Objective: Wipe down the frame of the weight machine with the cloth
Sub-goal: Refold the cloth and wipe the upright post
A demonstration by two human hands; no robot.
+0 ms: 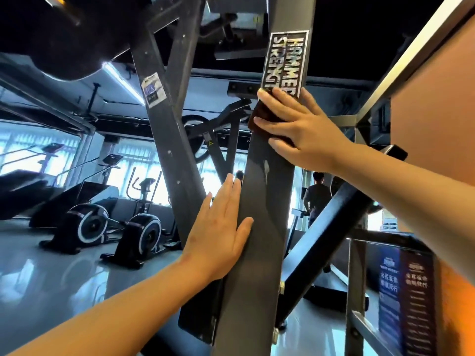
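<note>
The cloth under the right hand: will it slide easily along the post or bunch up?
The cloth looks thin and limp, pressed flat by the right hand, so it probably slides. The frame post looks smooth and glossy. It may snag at the label edge.

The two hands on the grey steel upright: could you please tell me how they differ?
The right hand sits higher, just below the logo sticker, pressing a dark cloth to the grey steel upright. The left hand sits lower, bare and flat, with nothing under it. Both touch the same beam.
</note>
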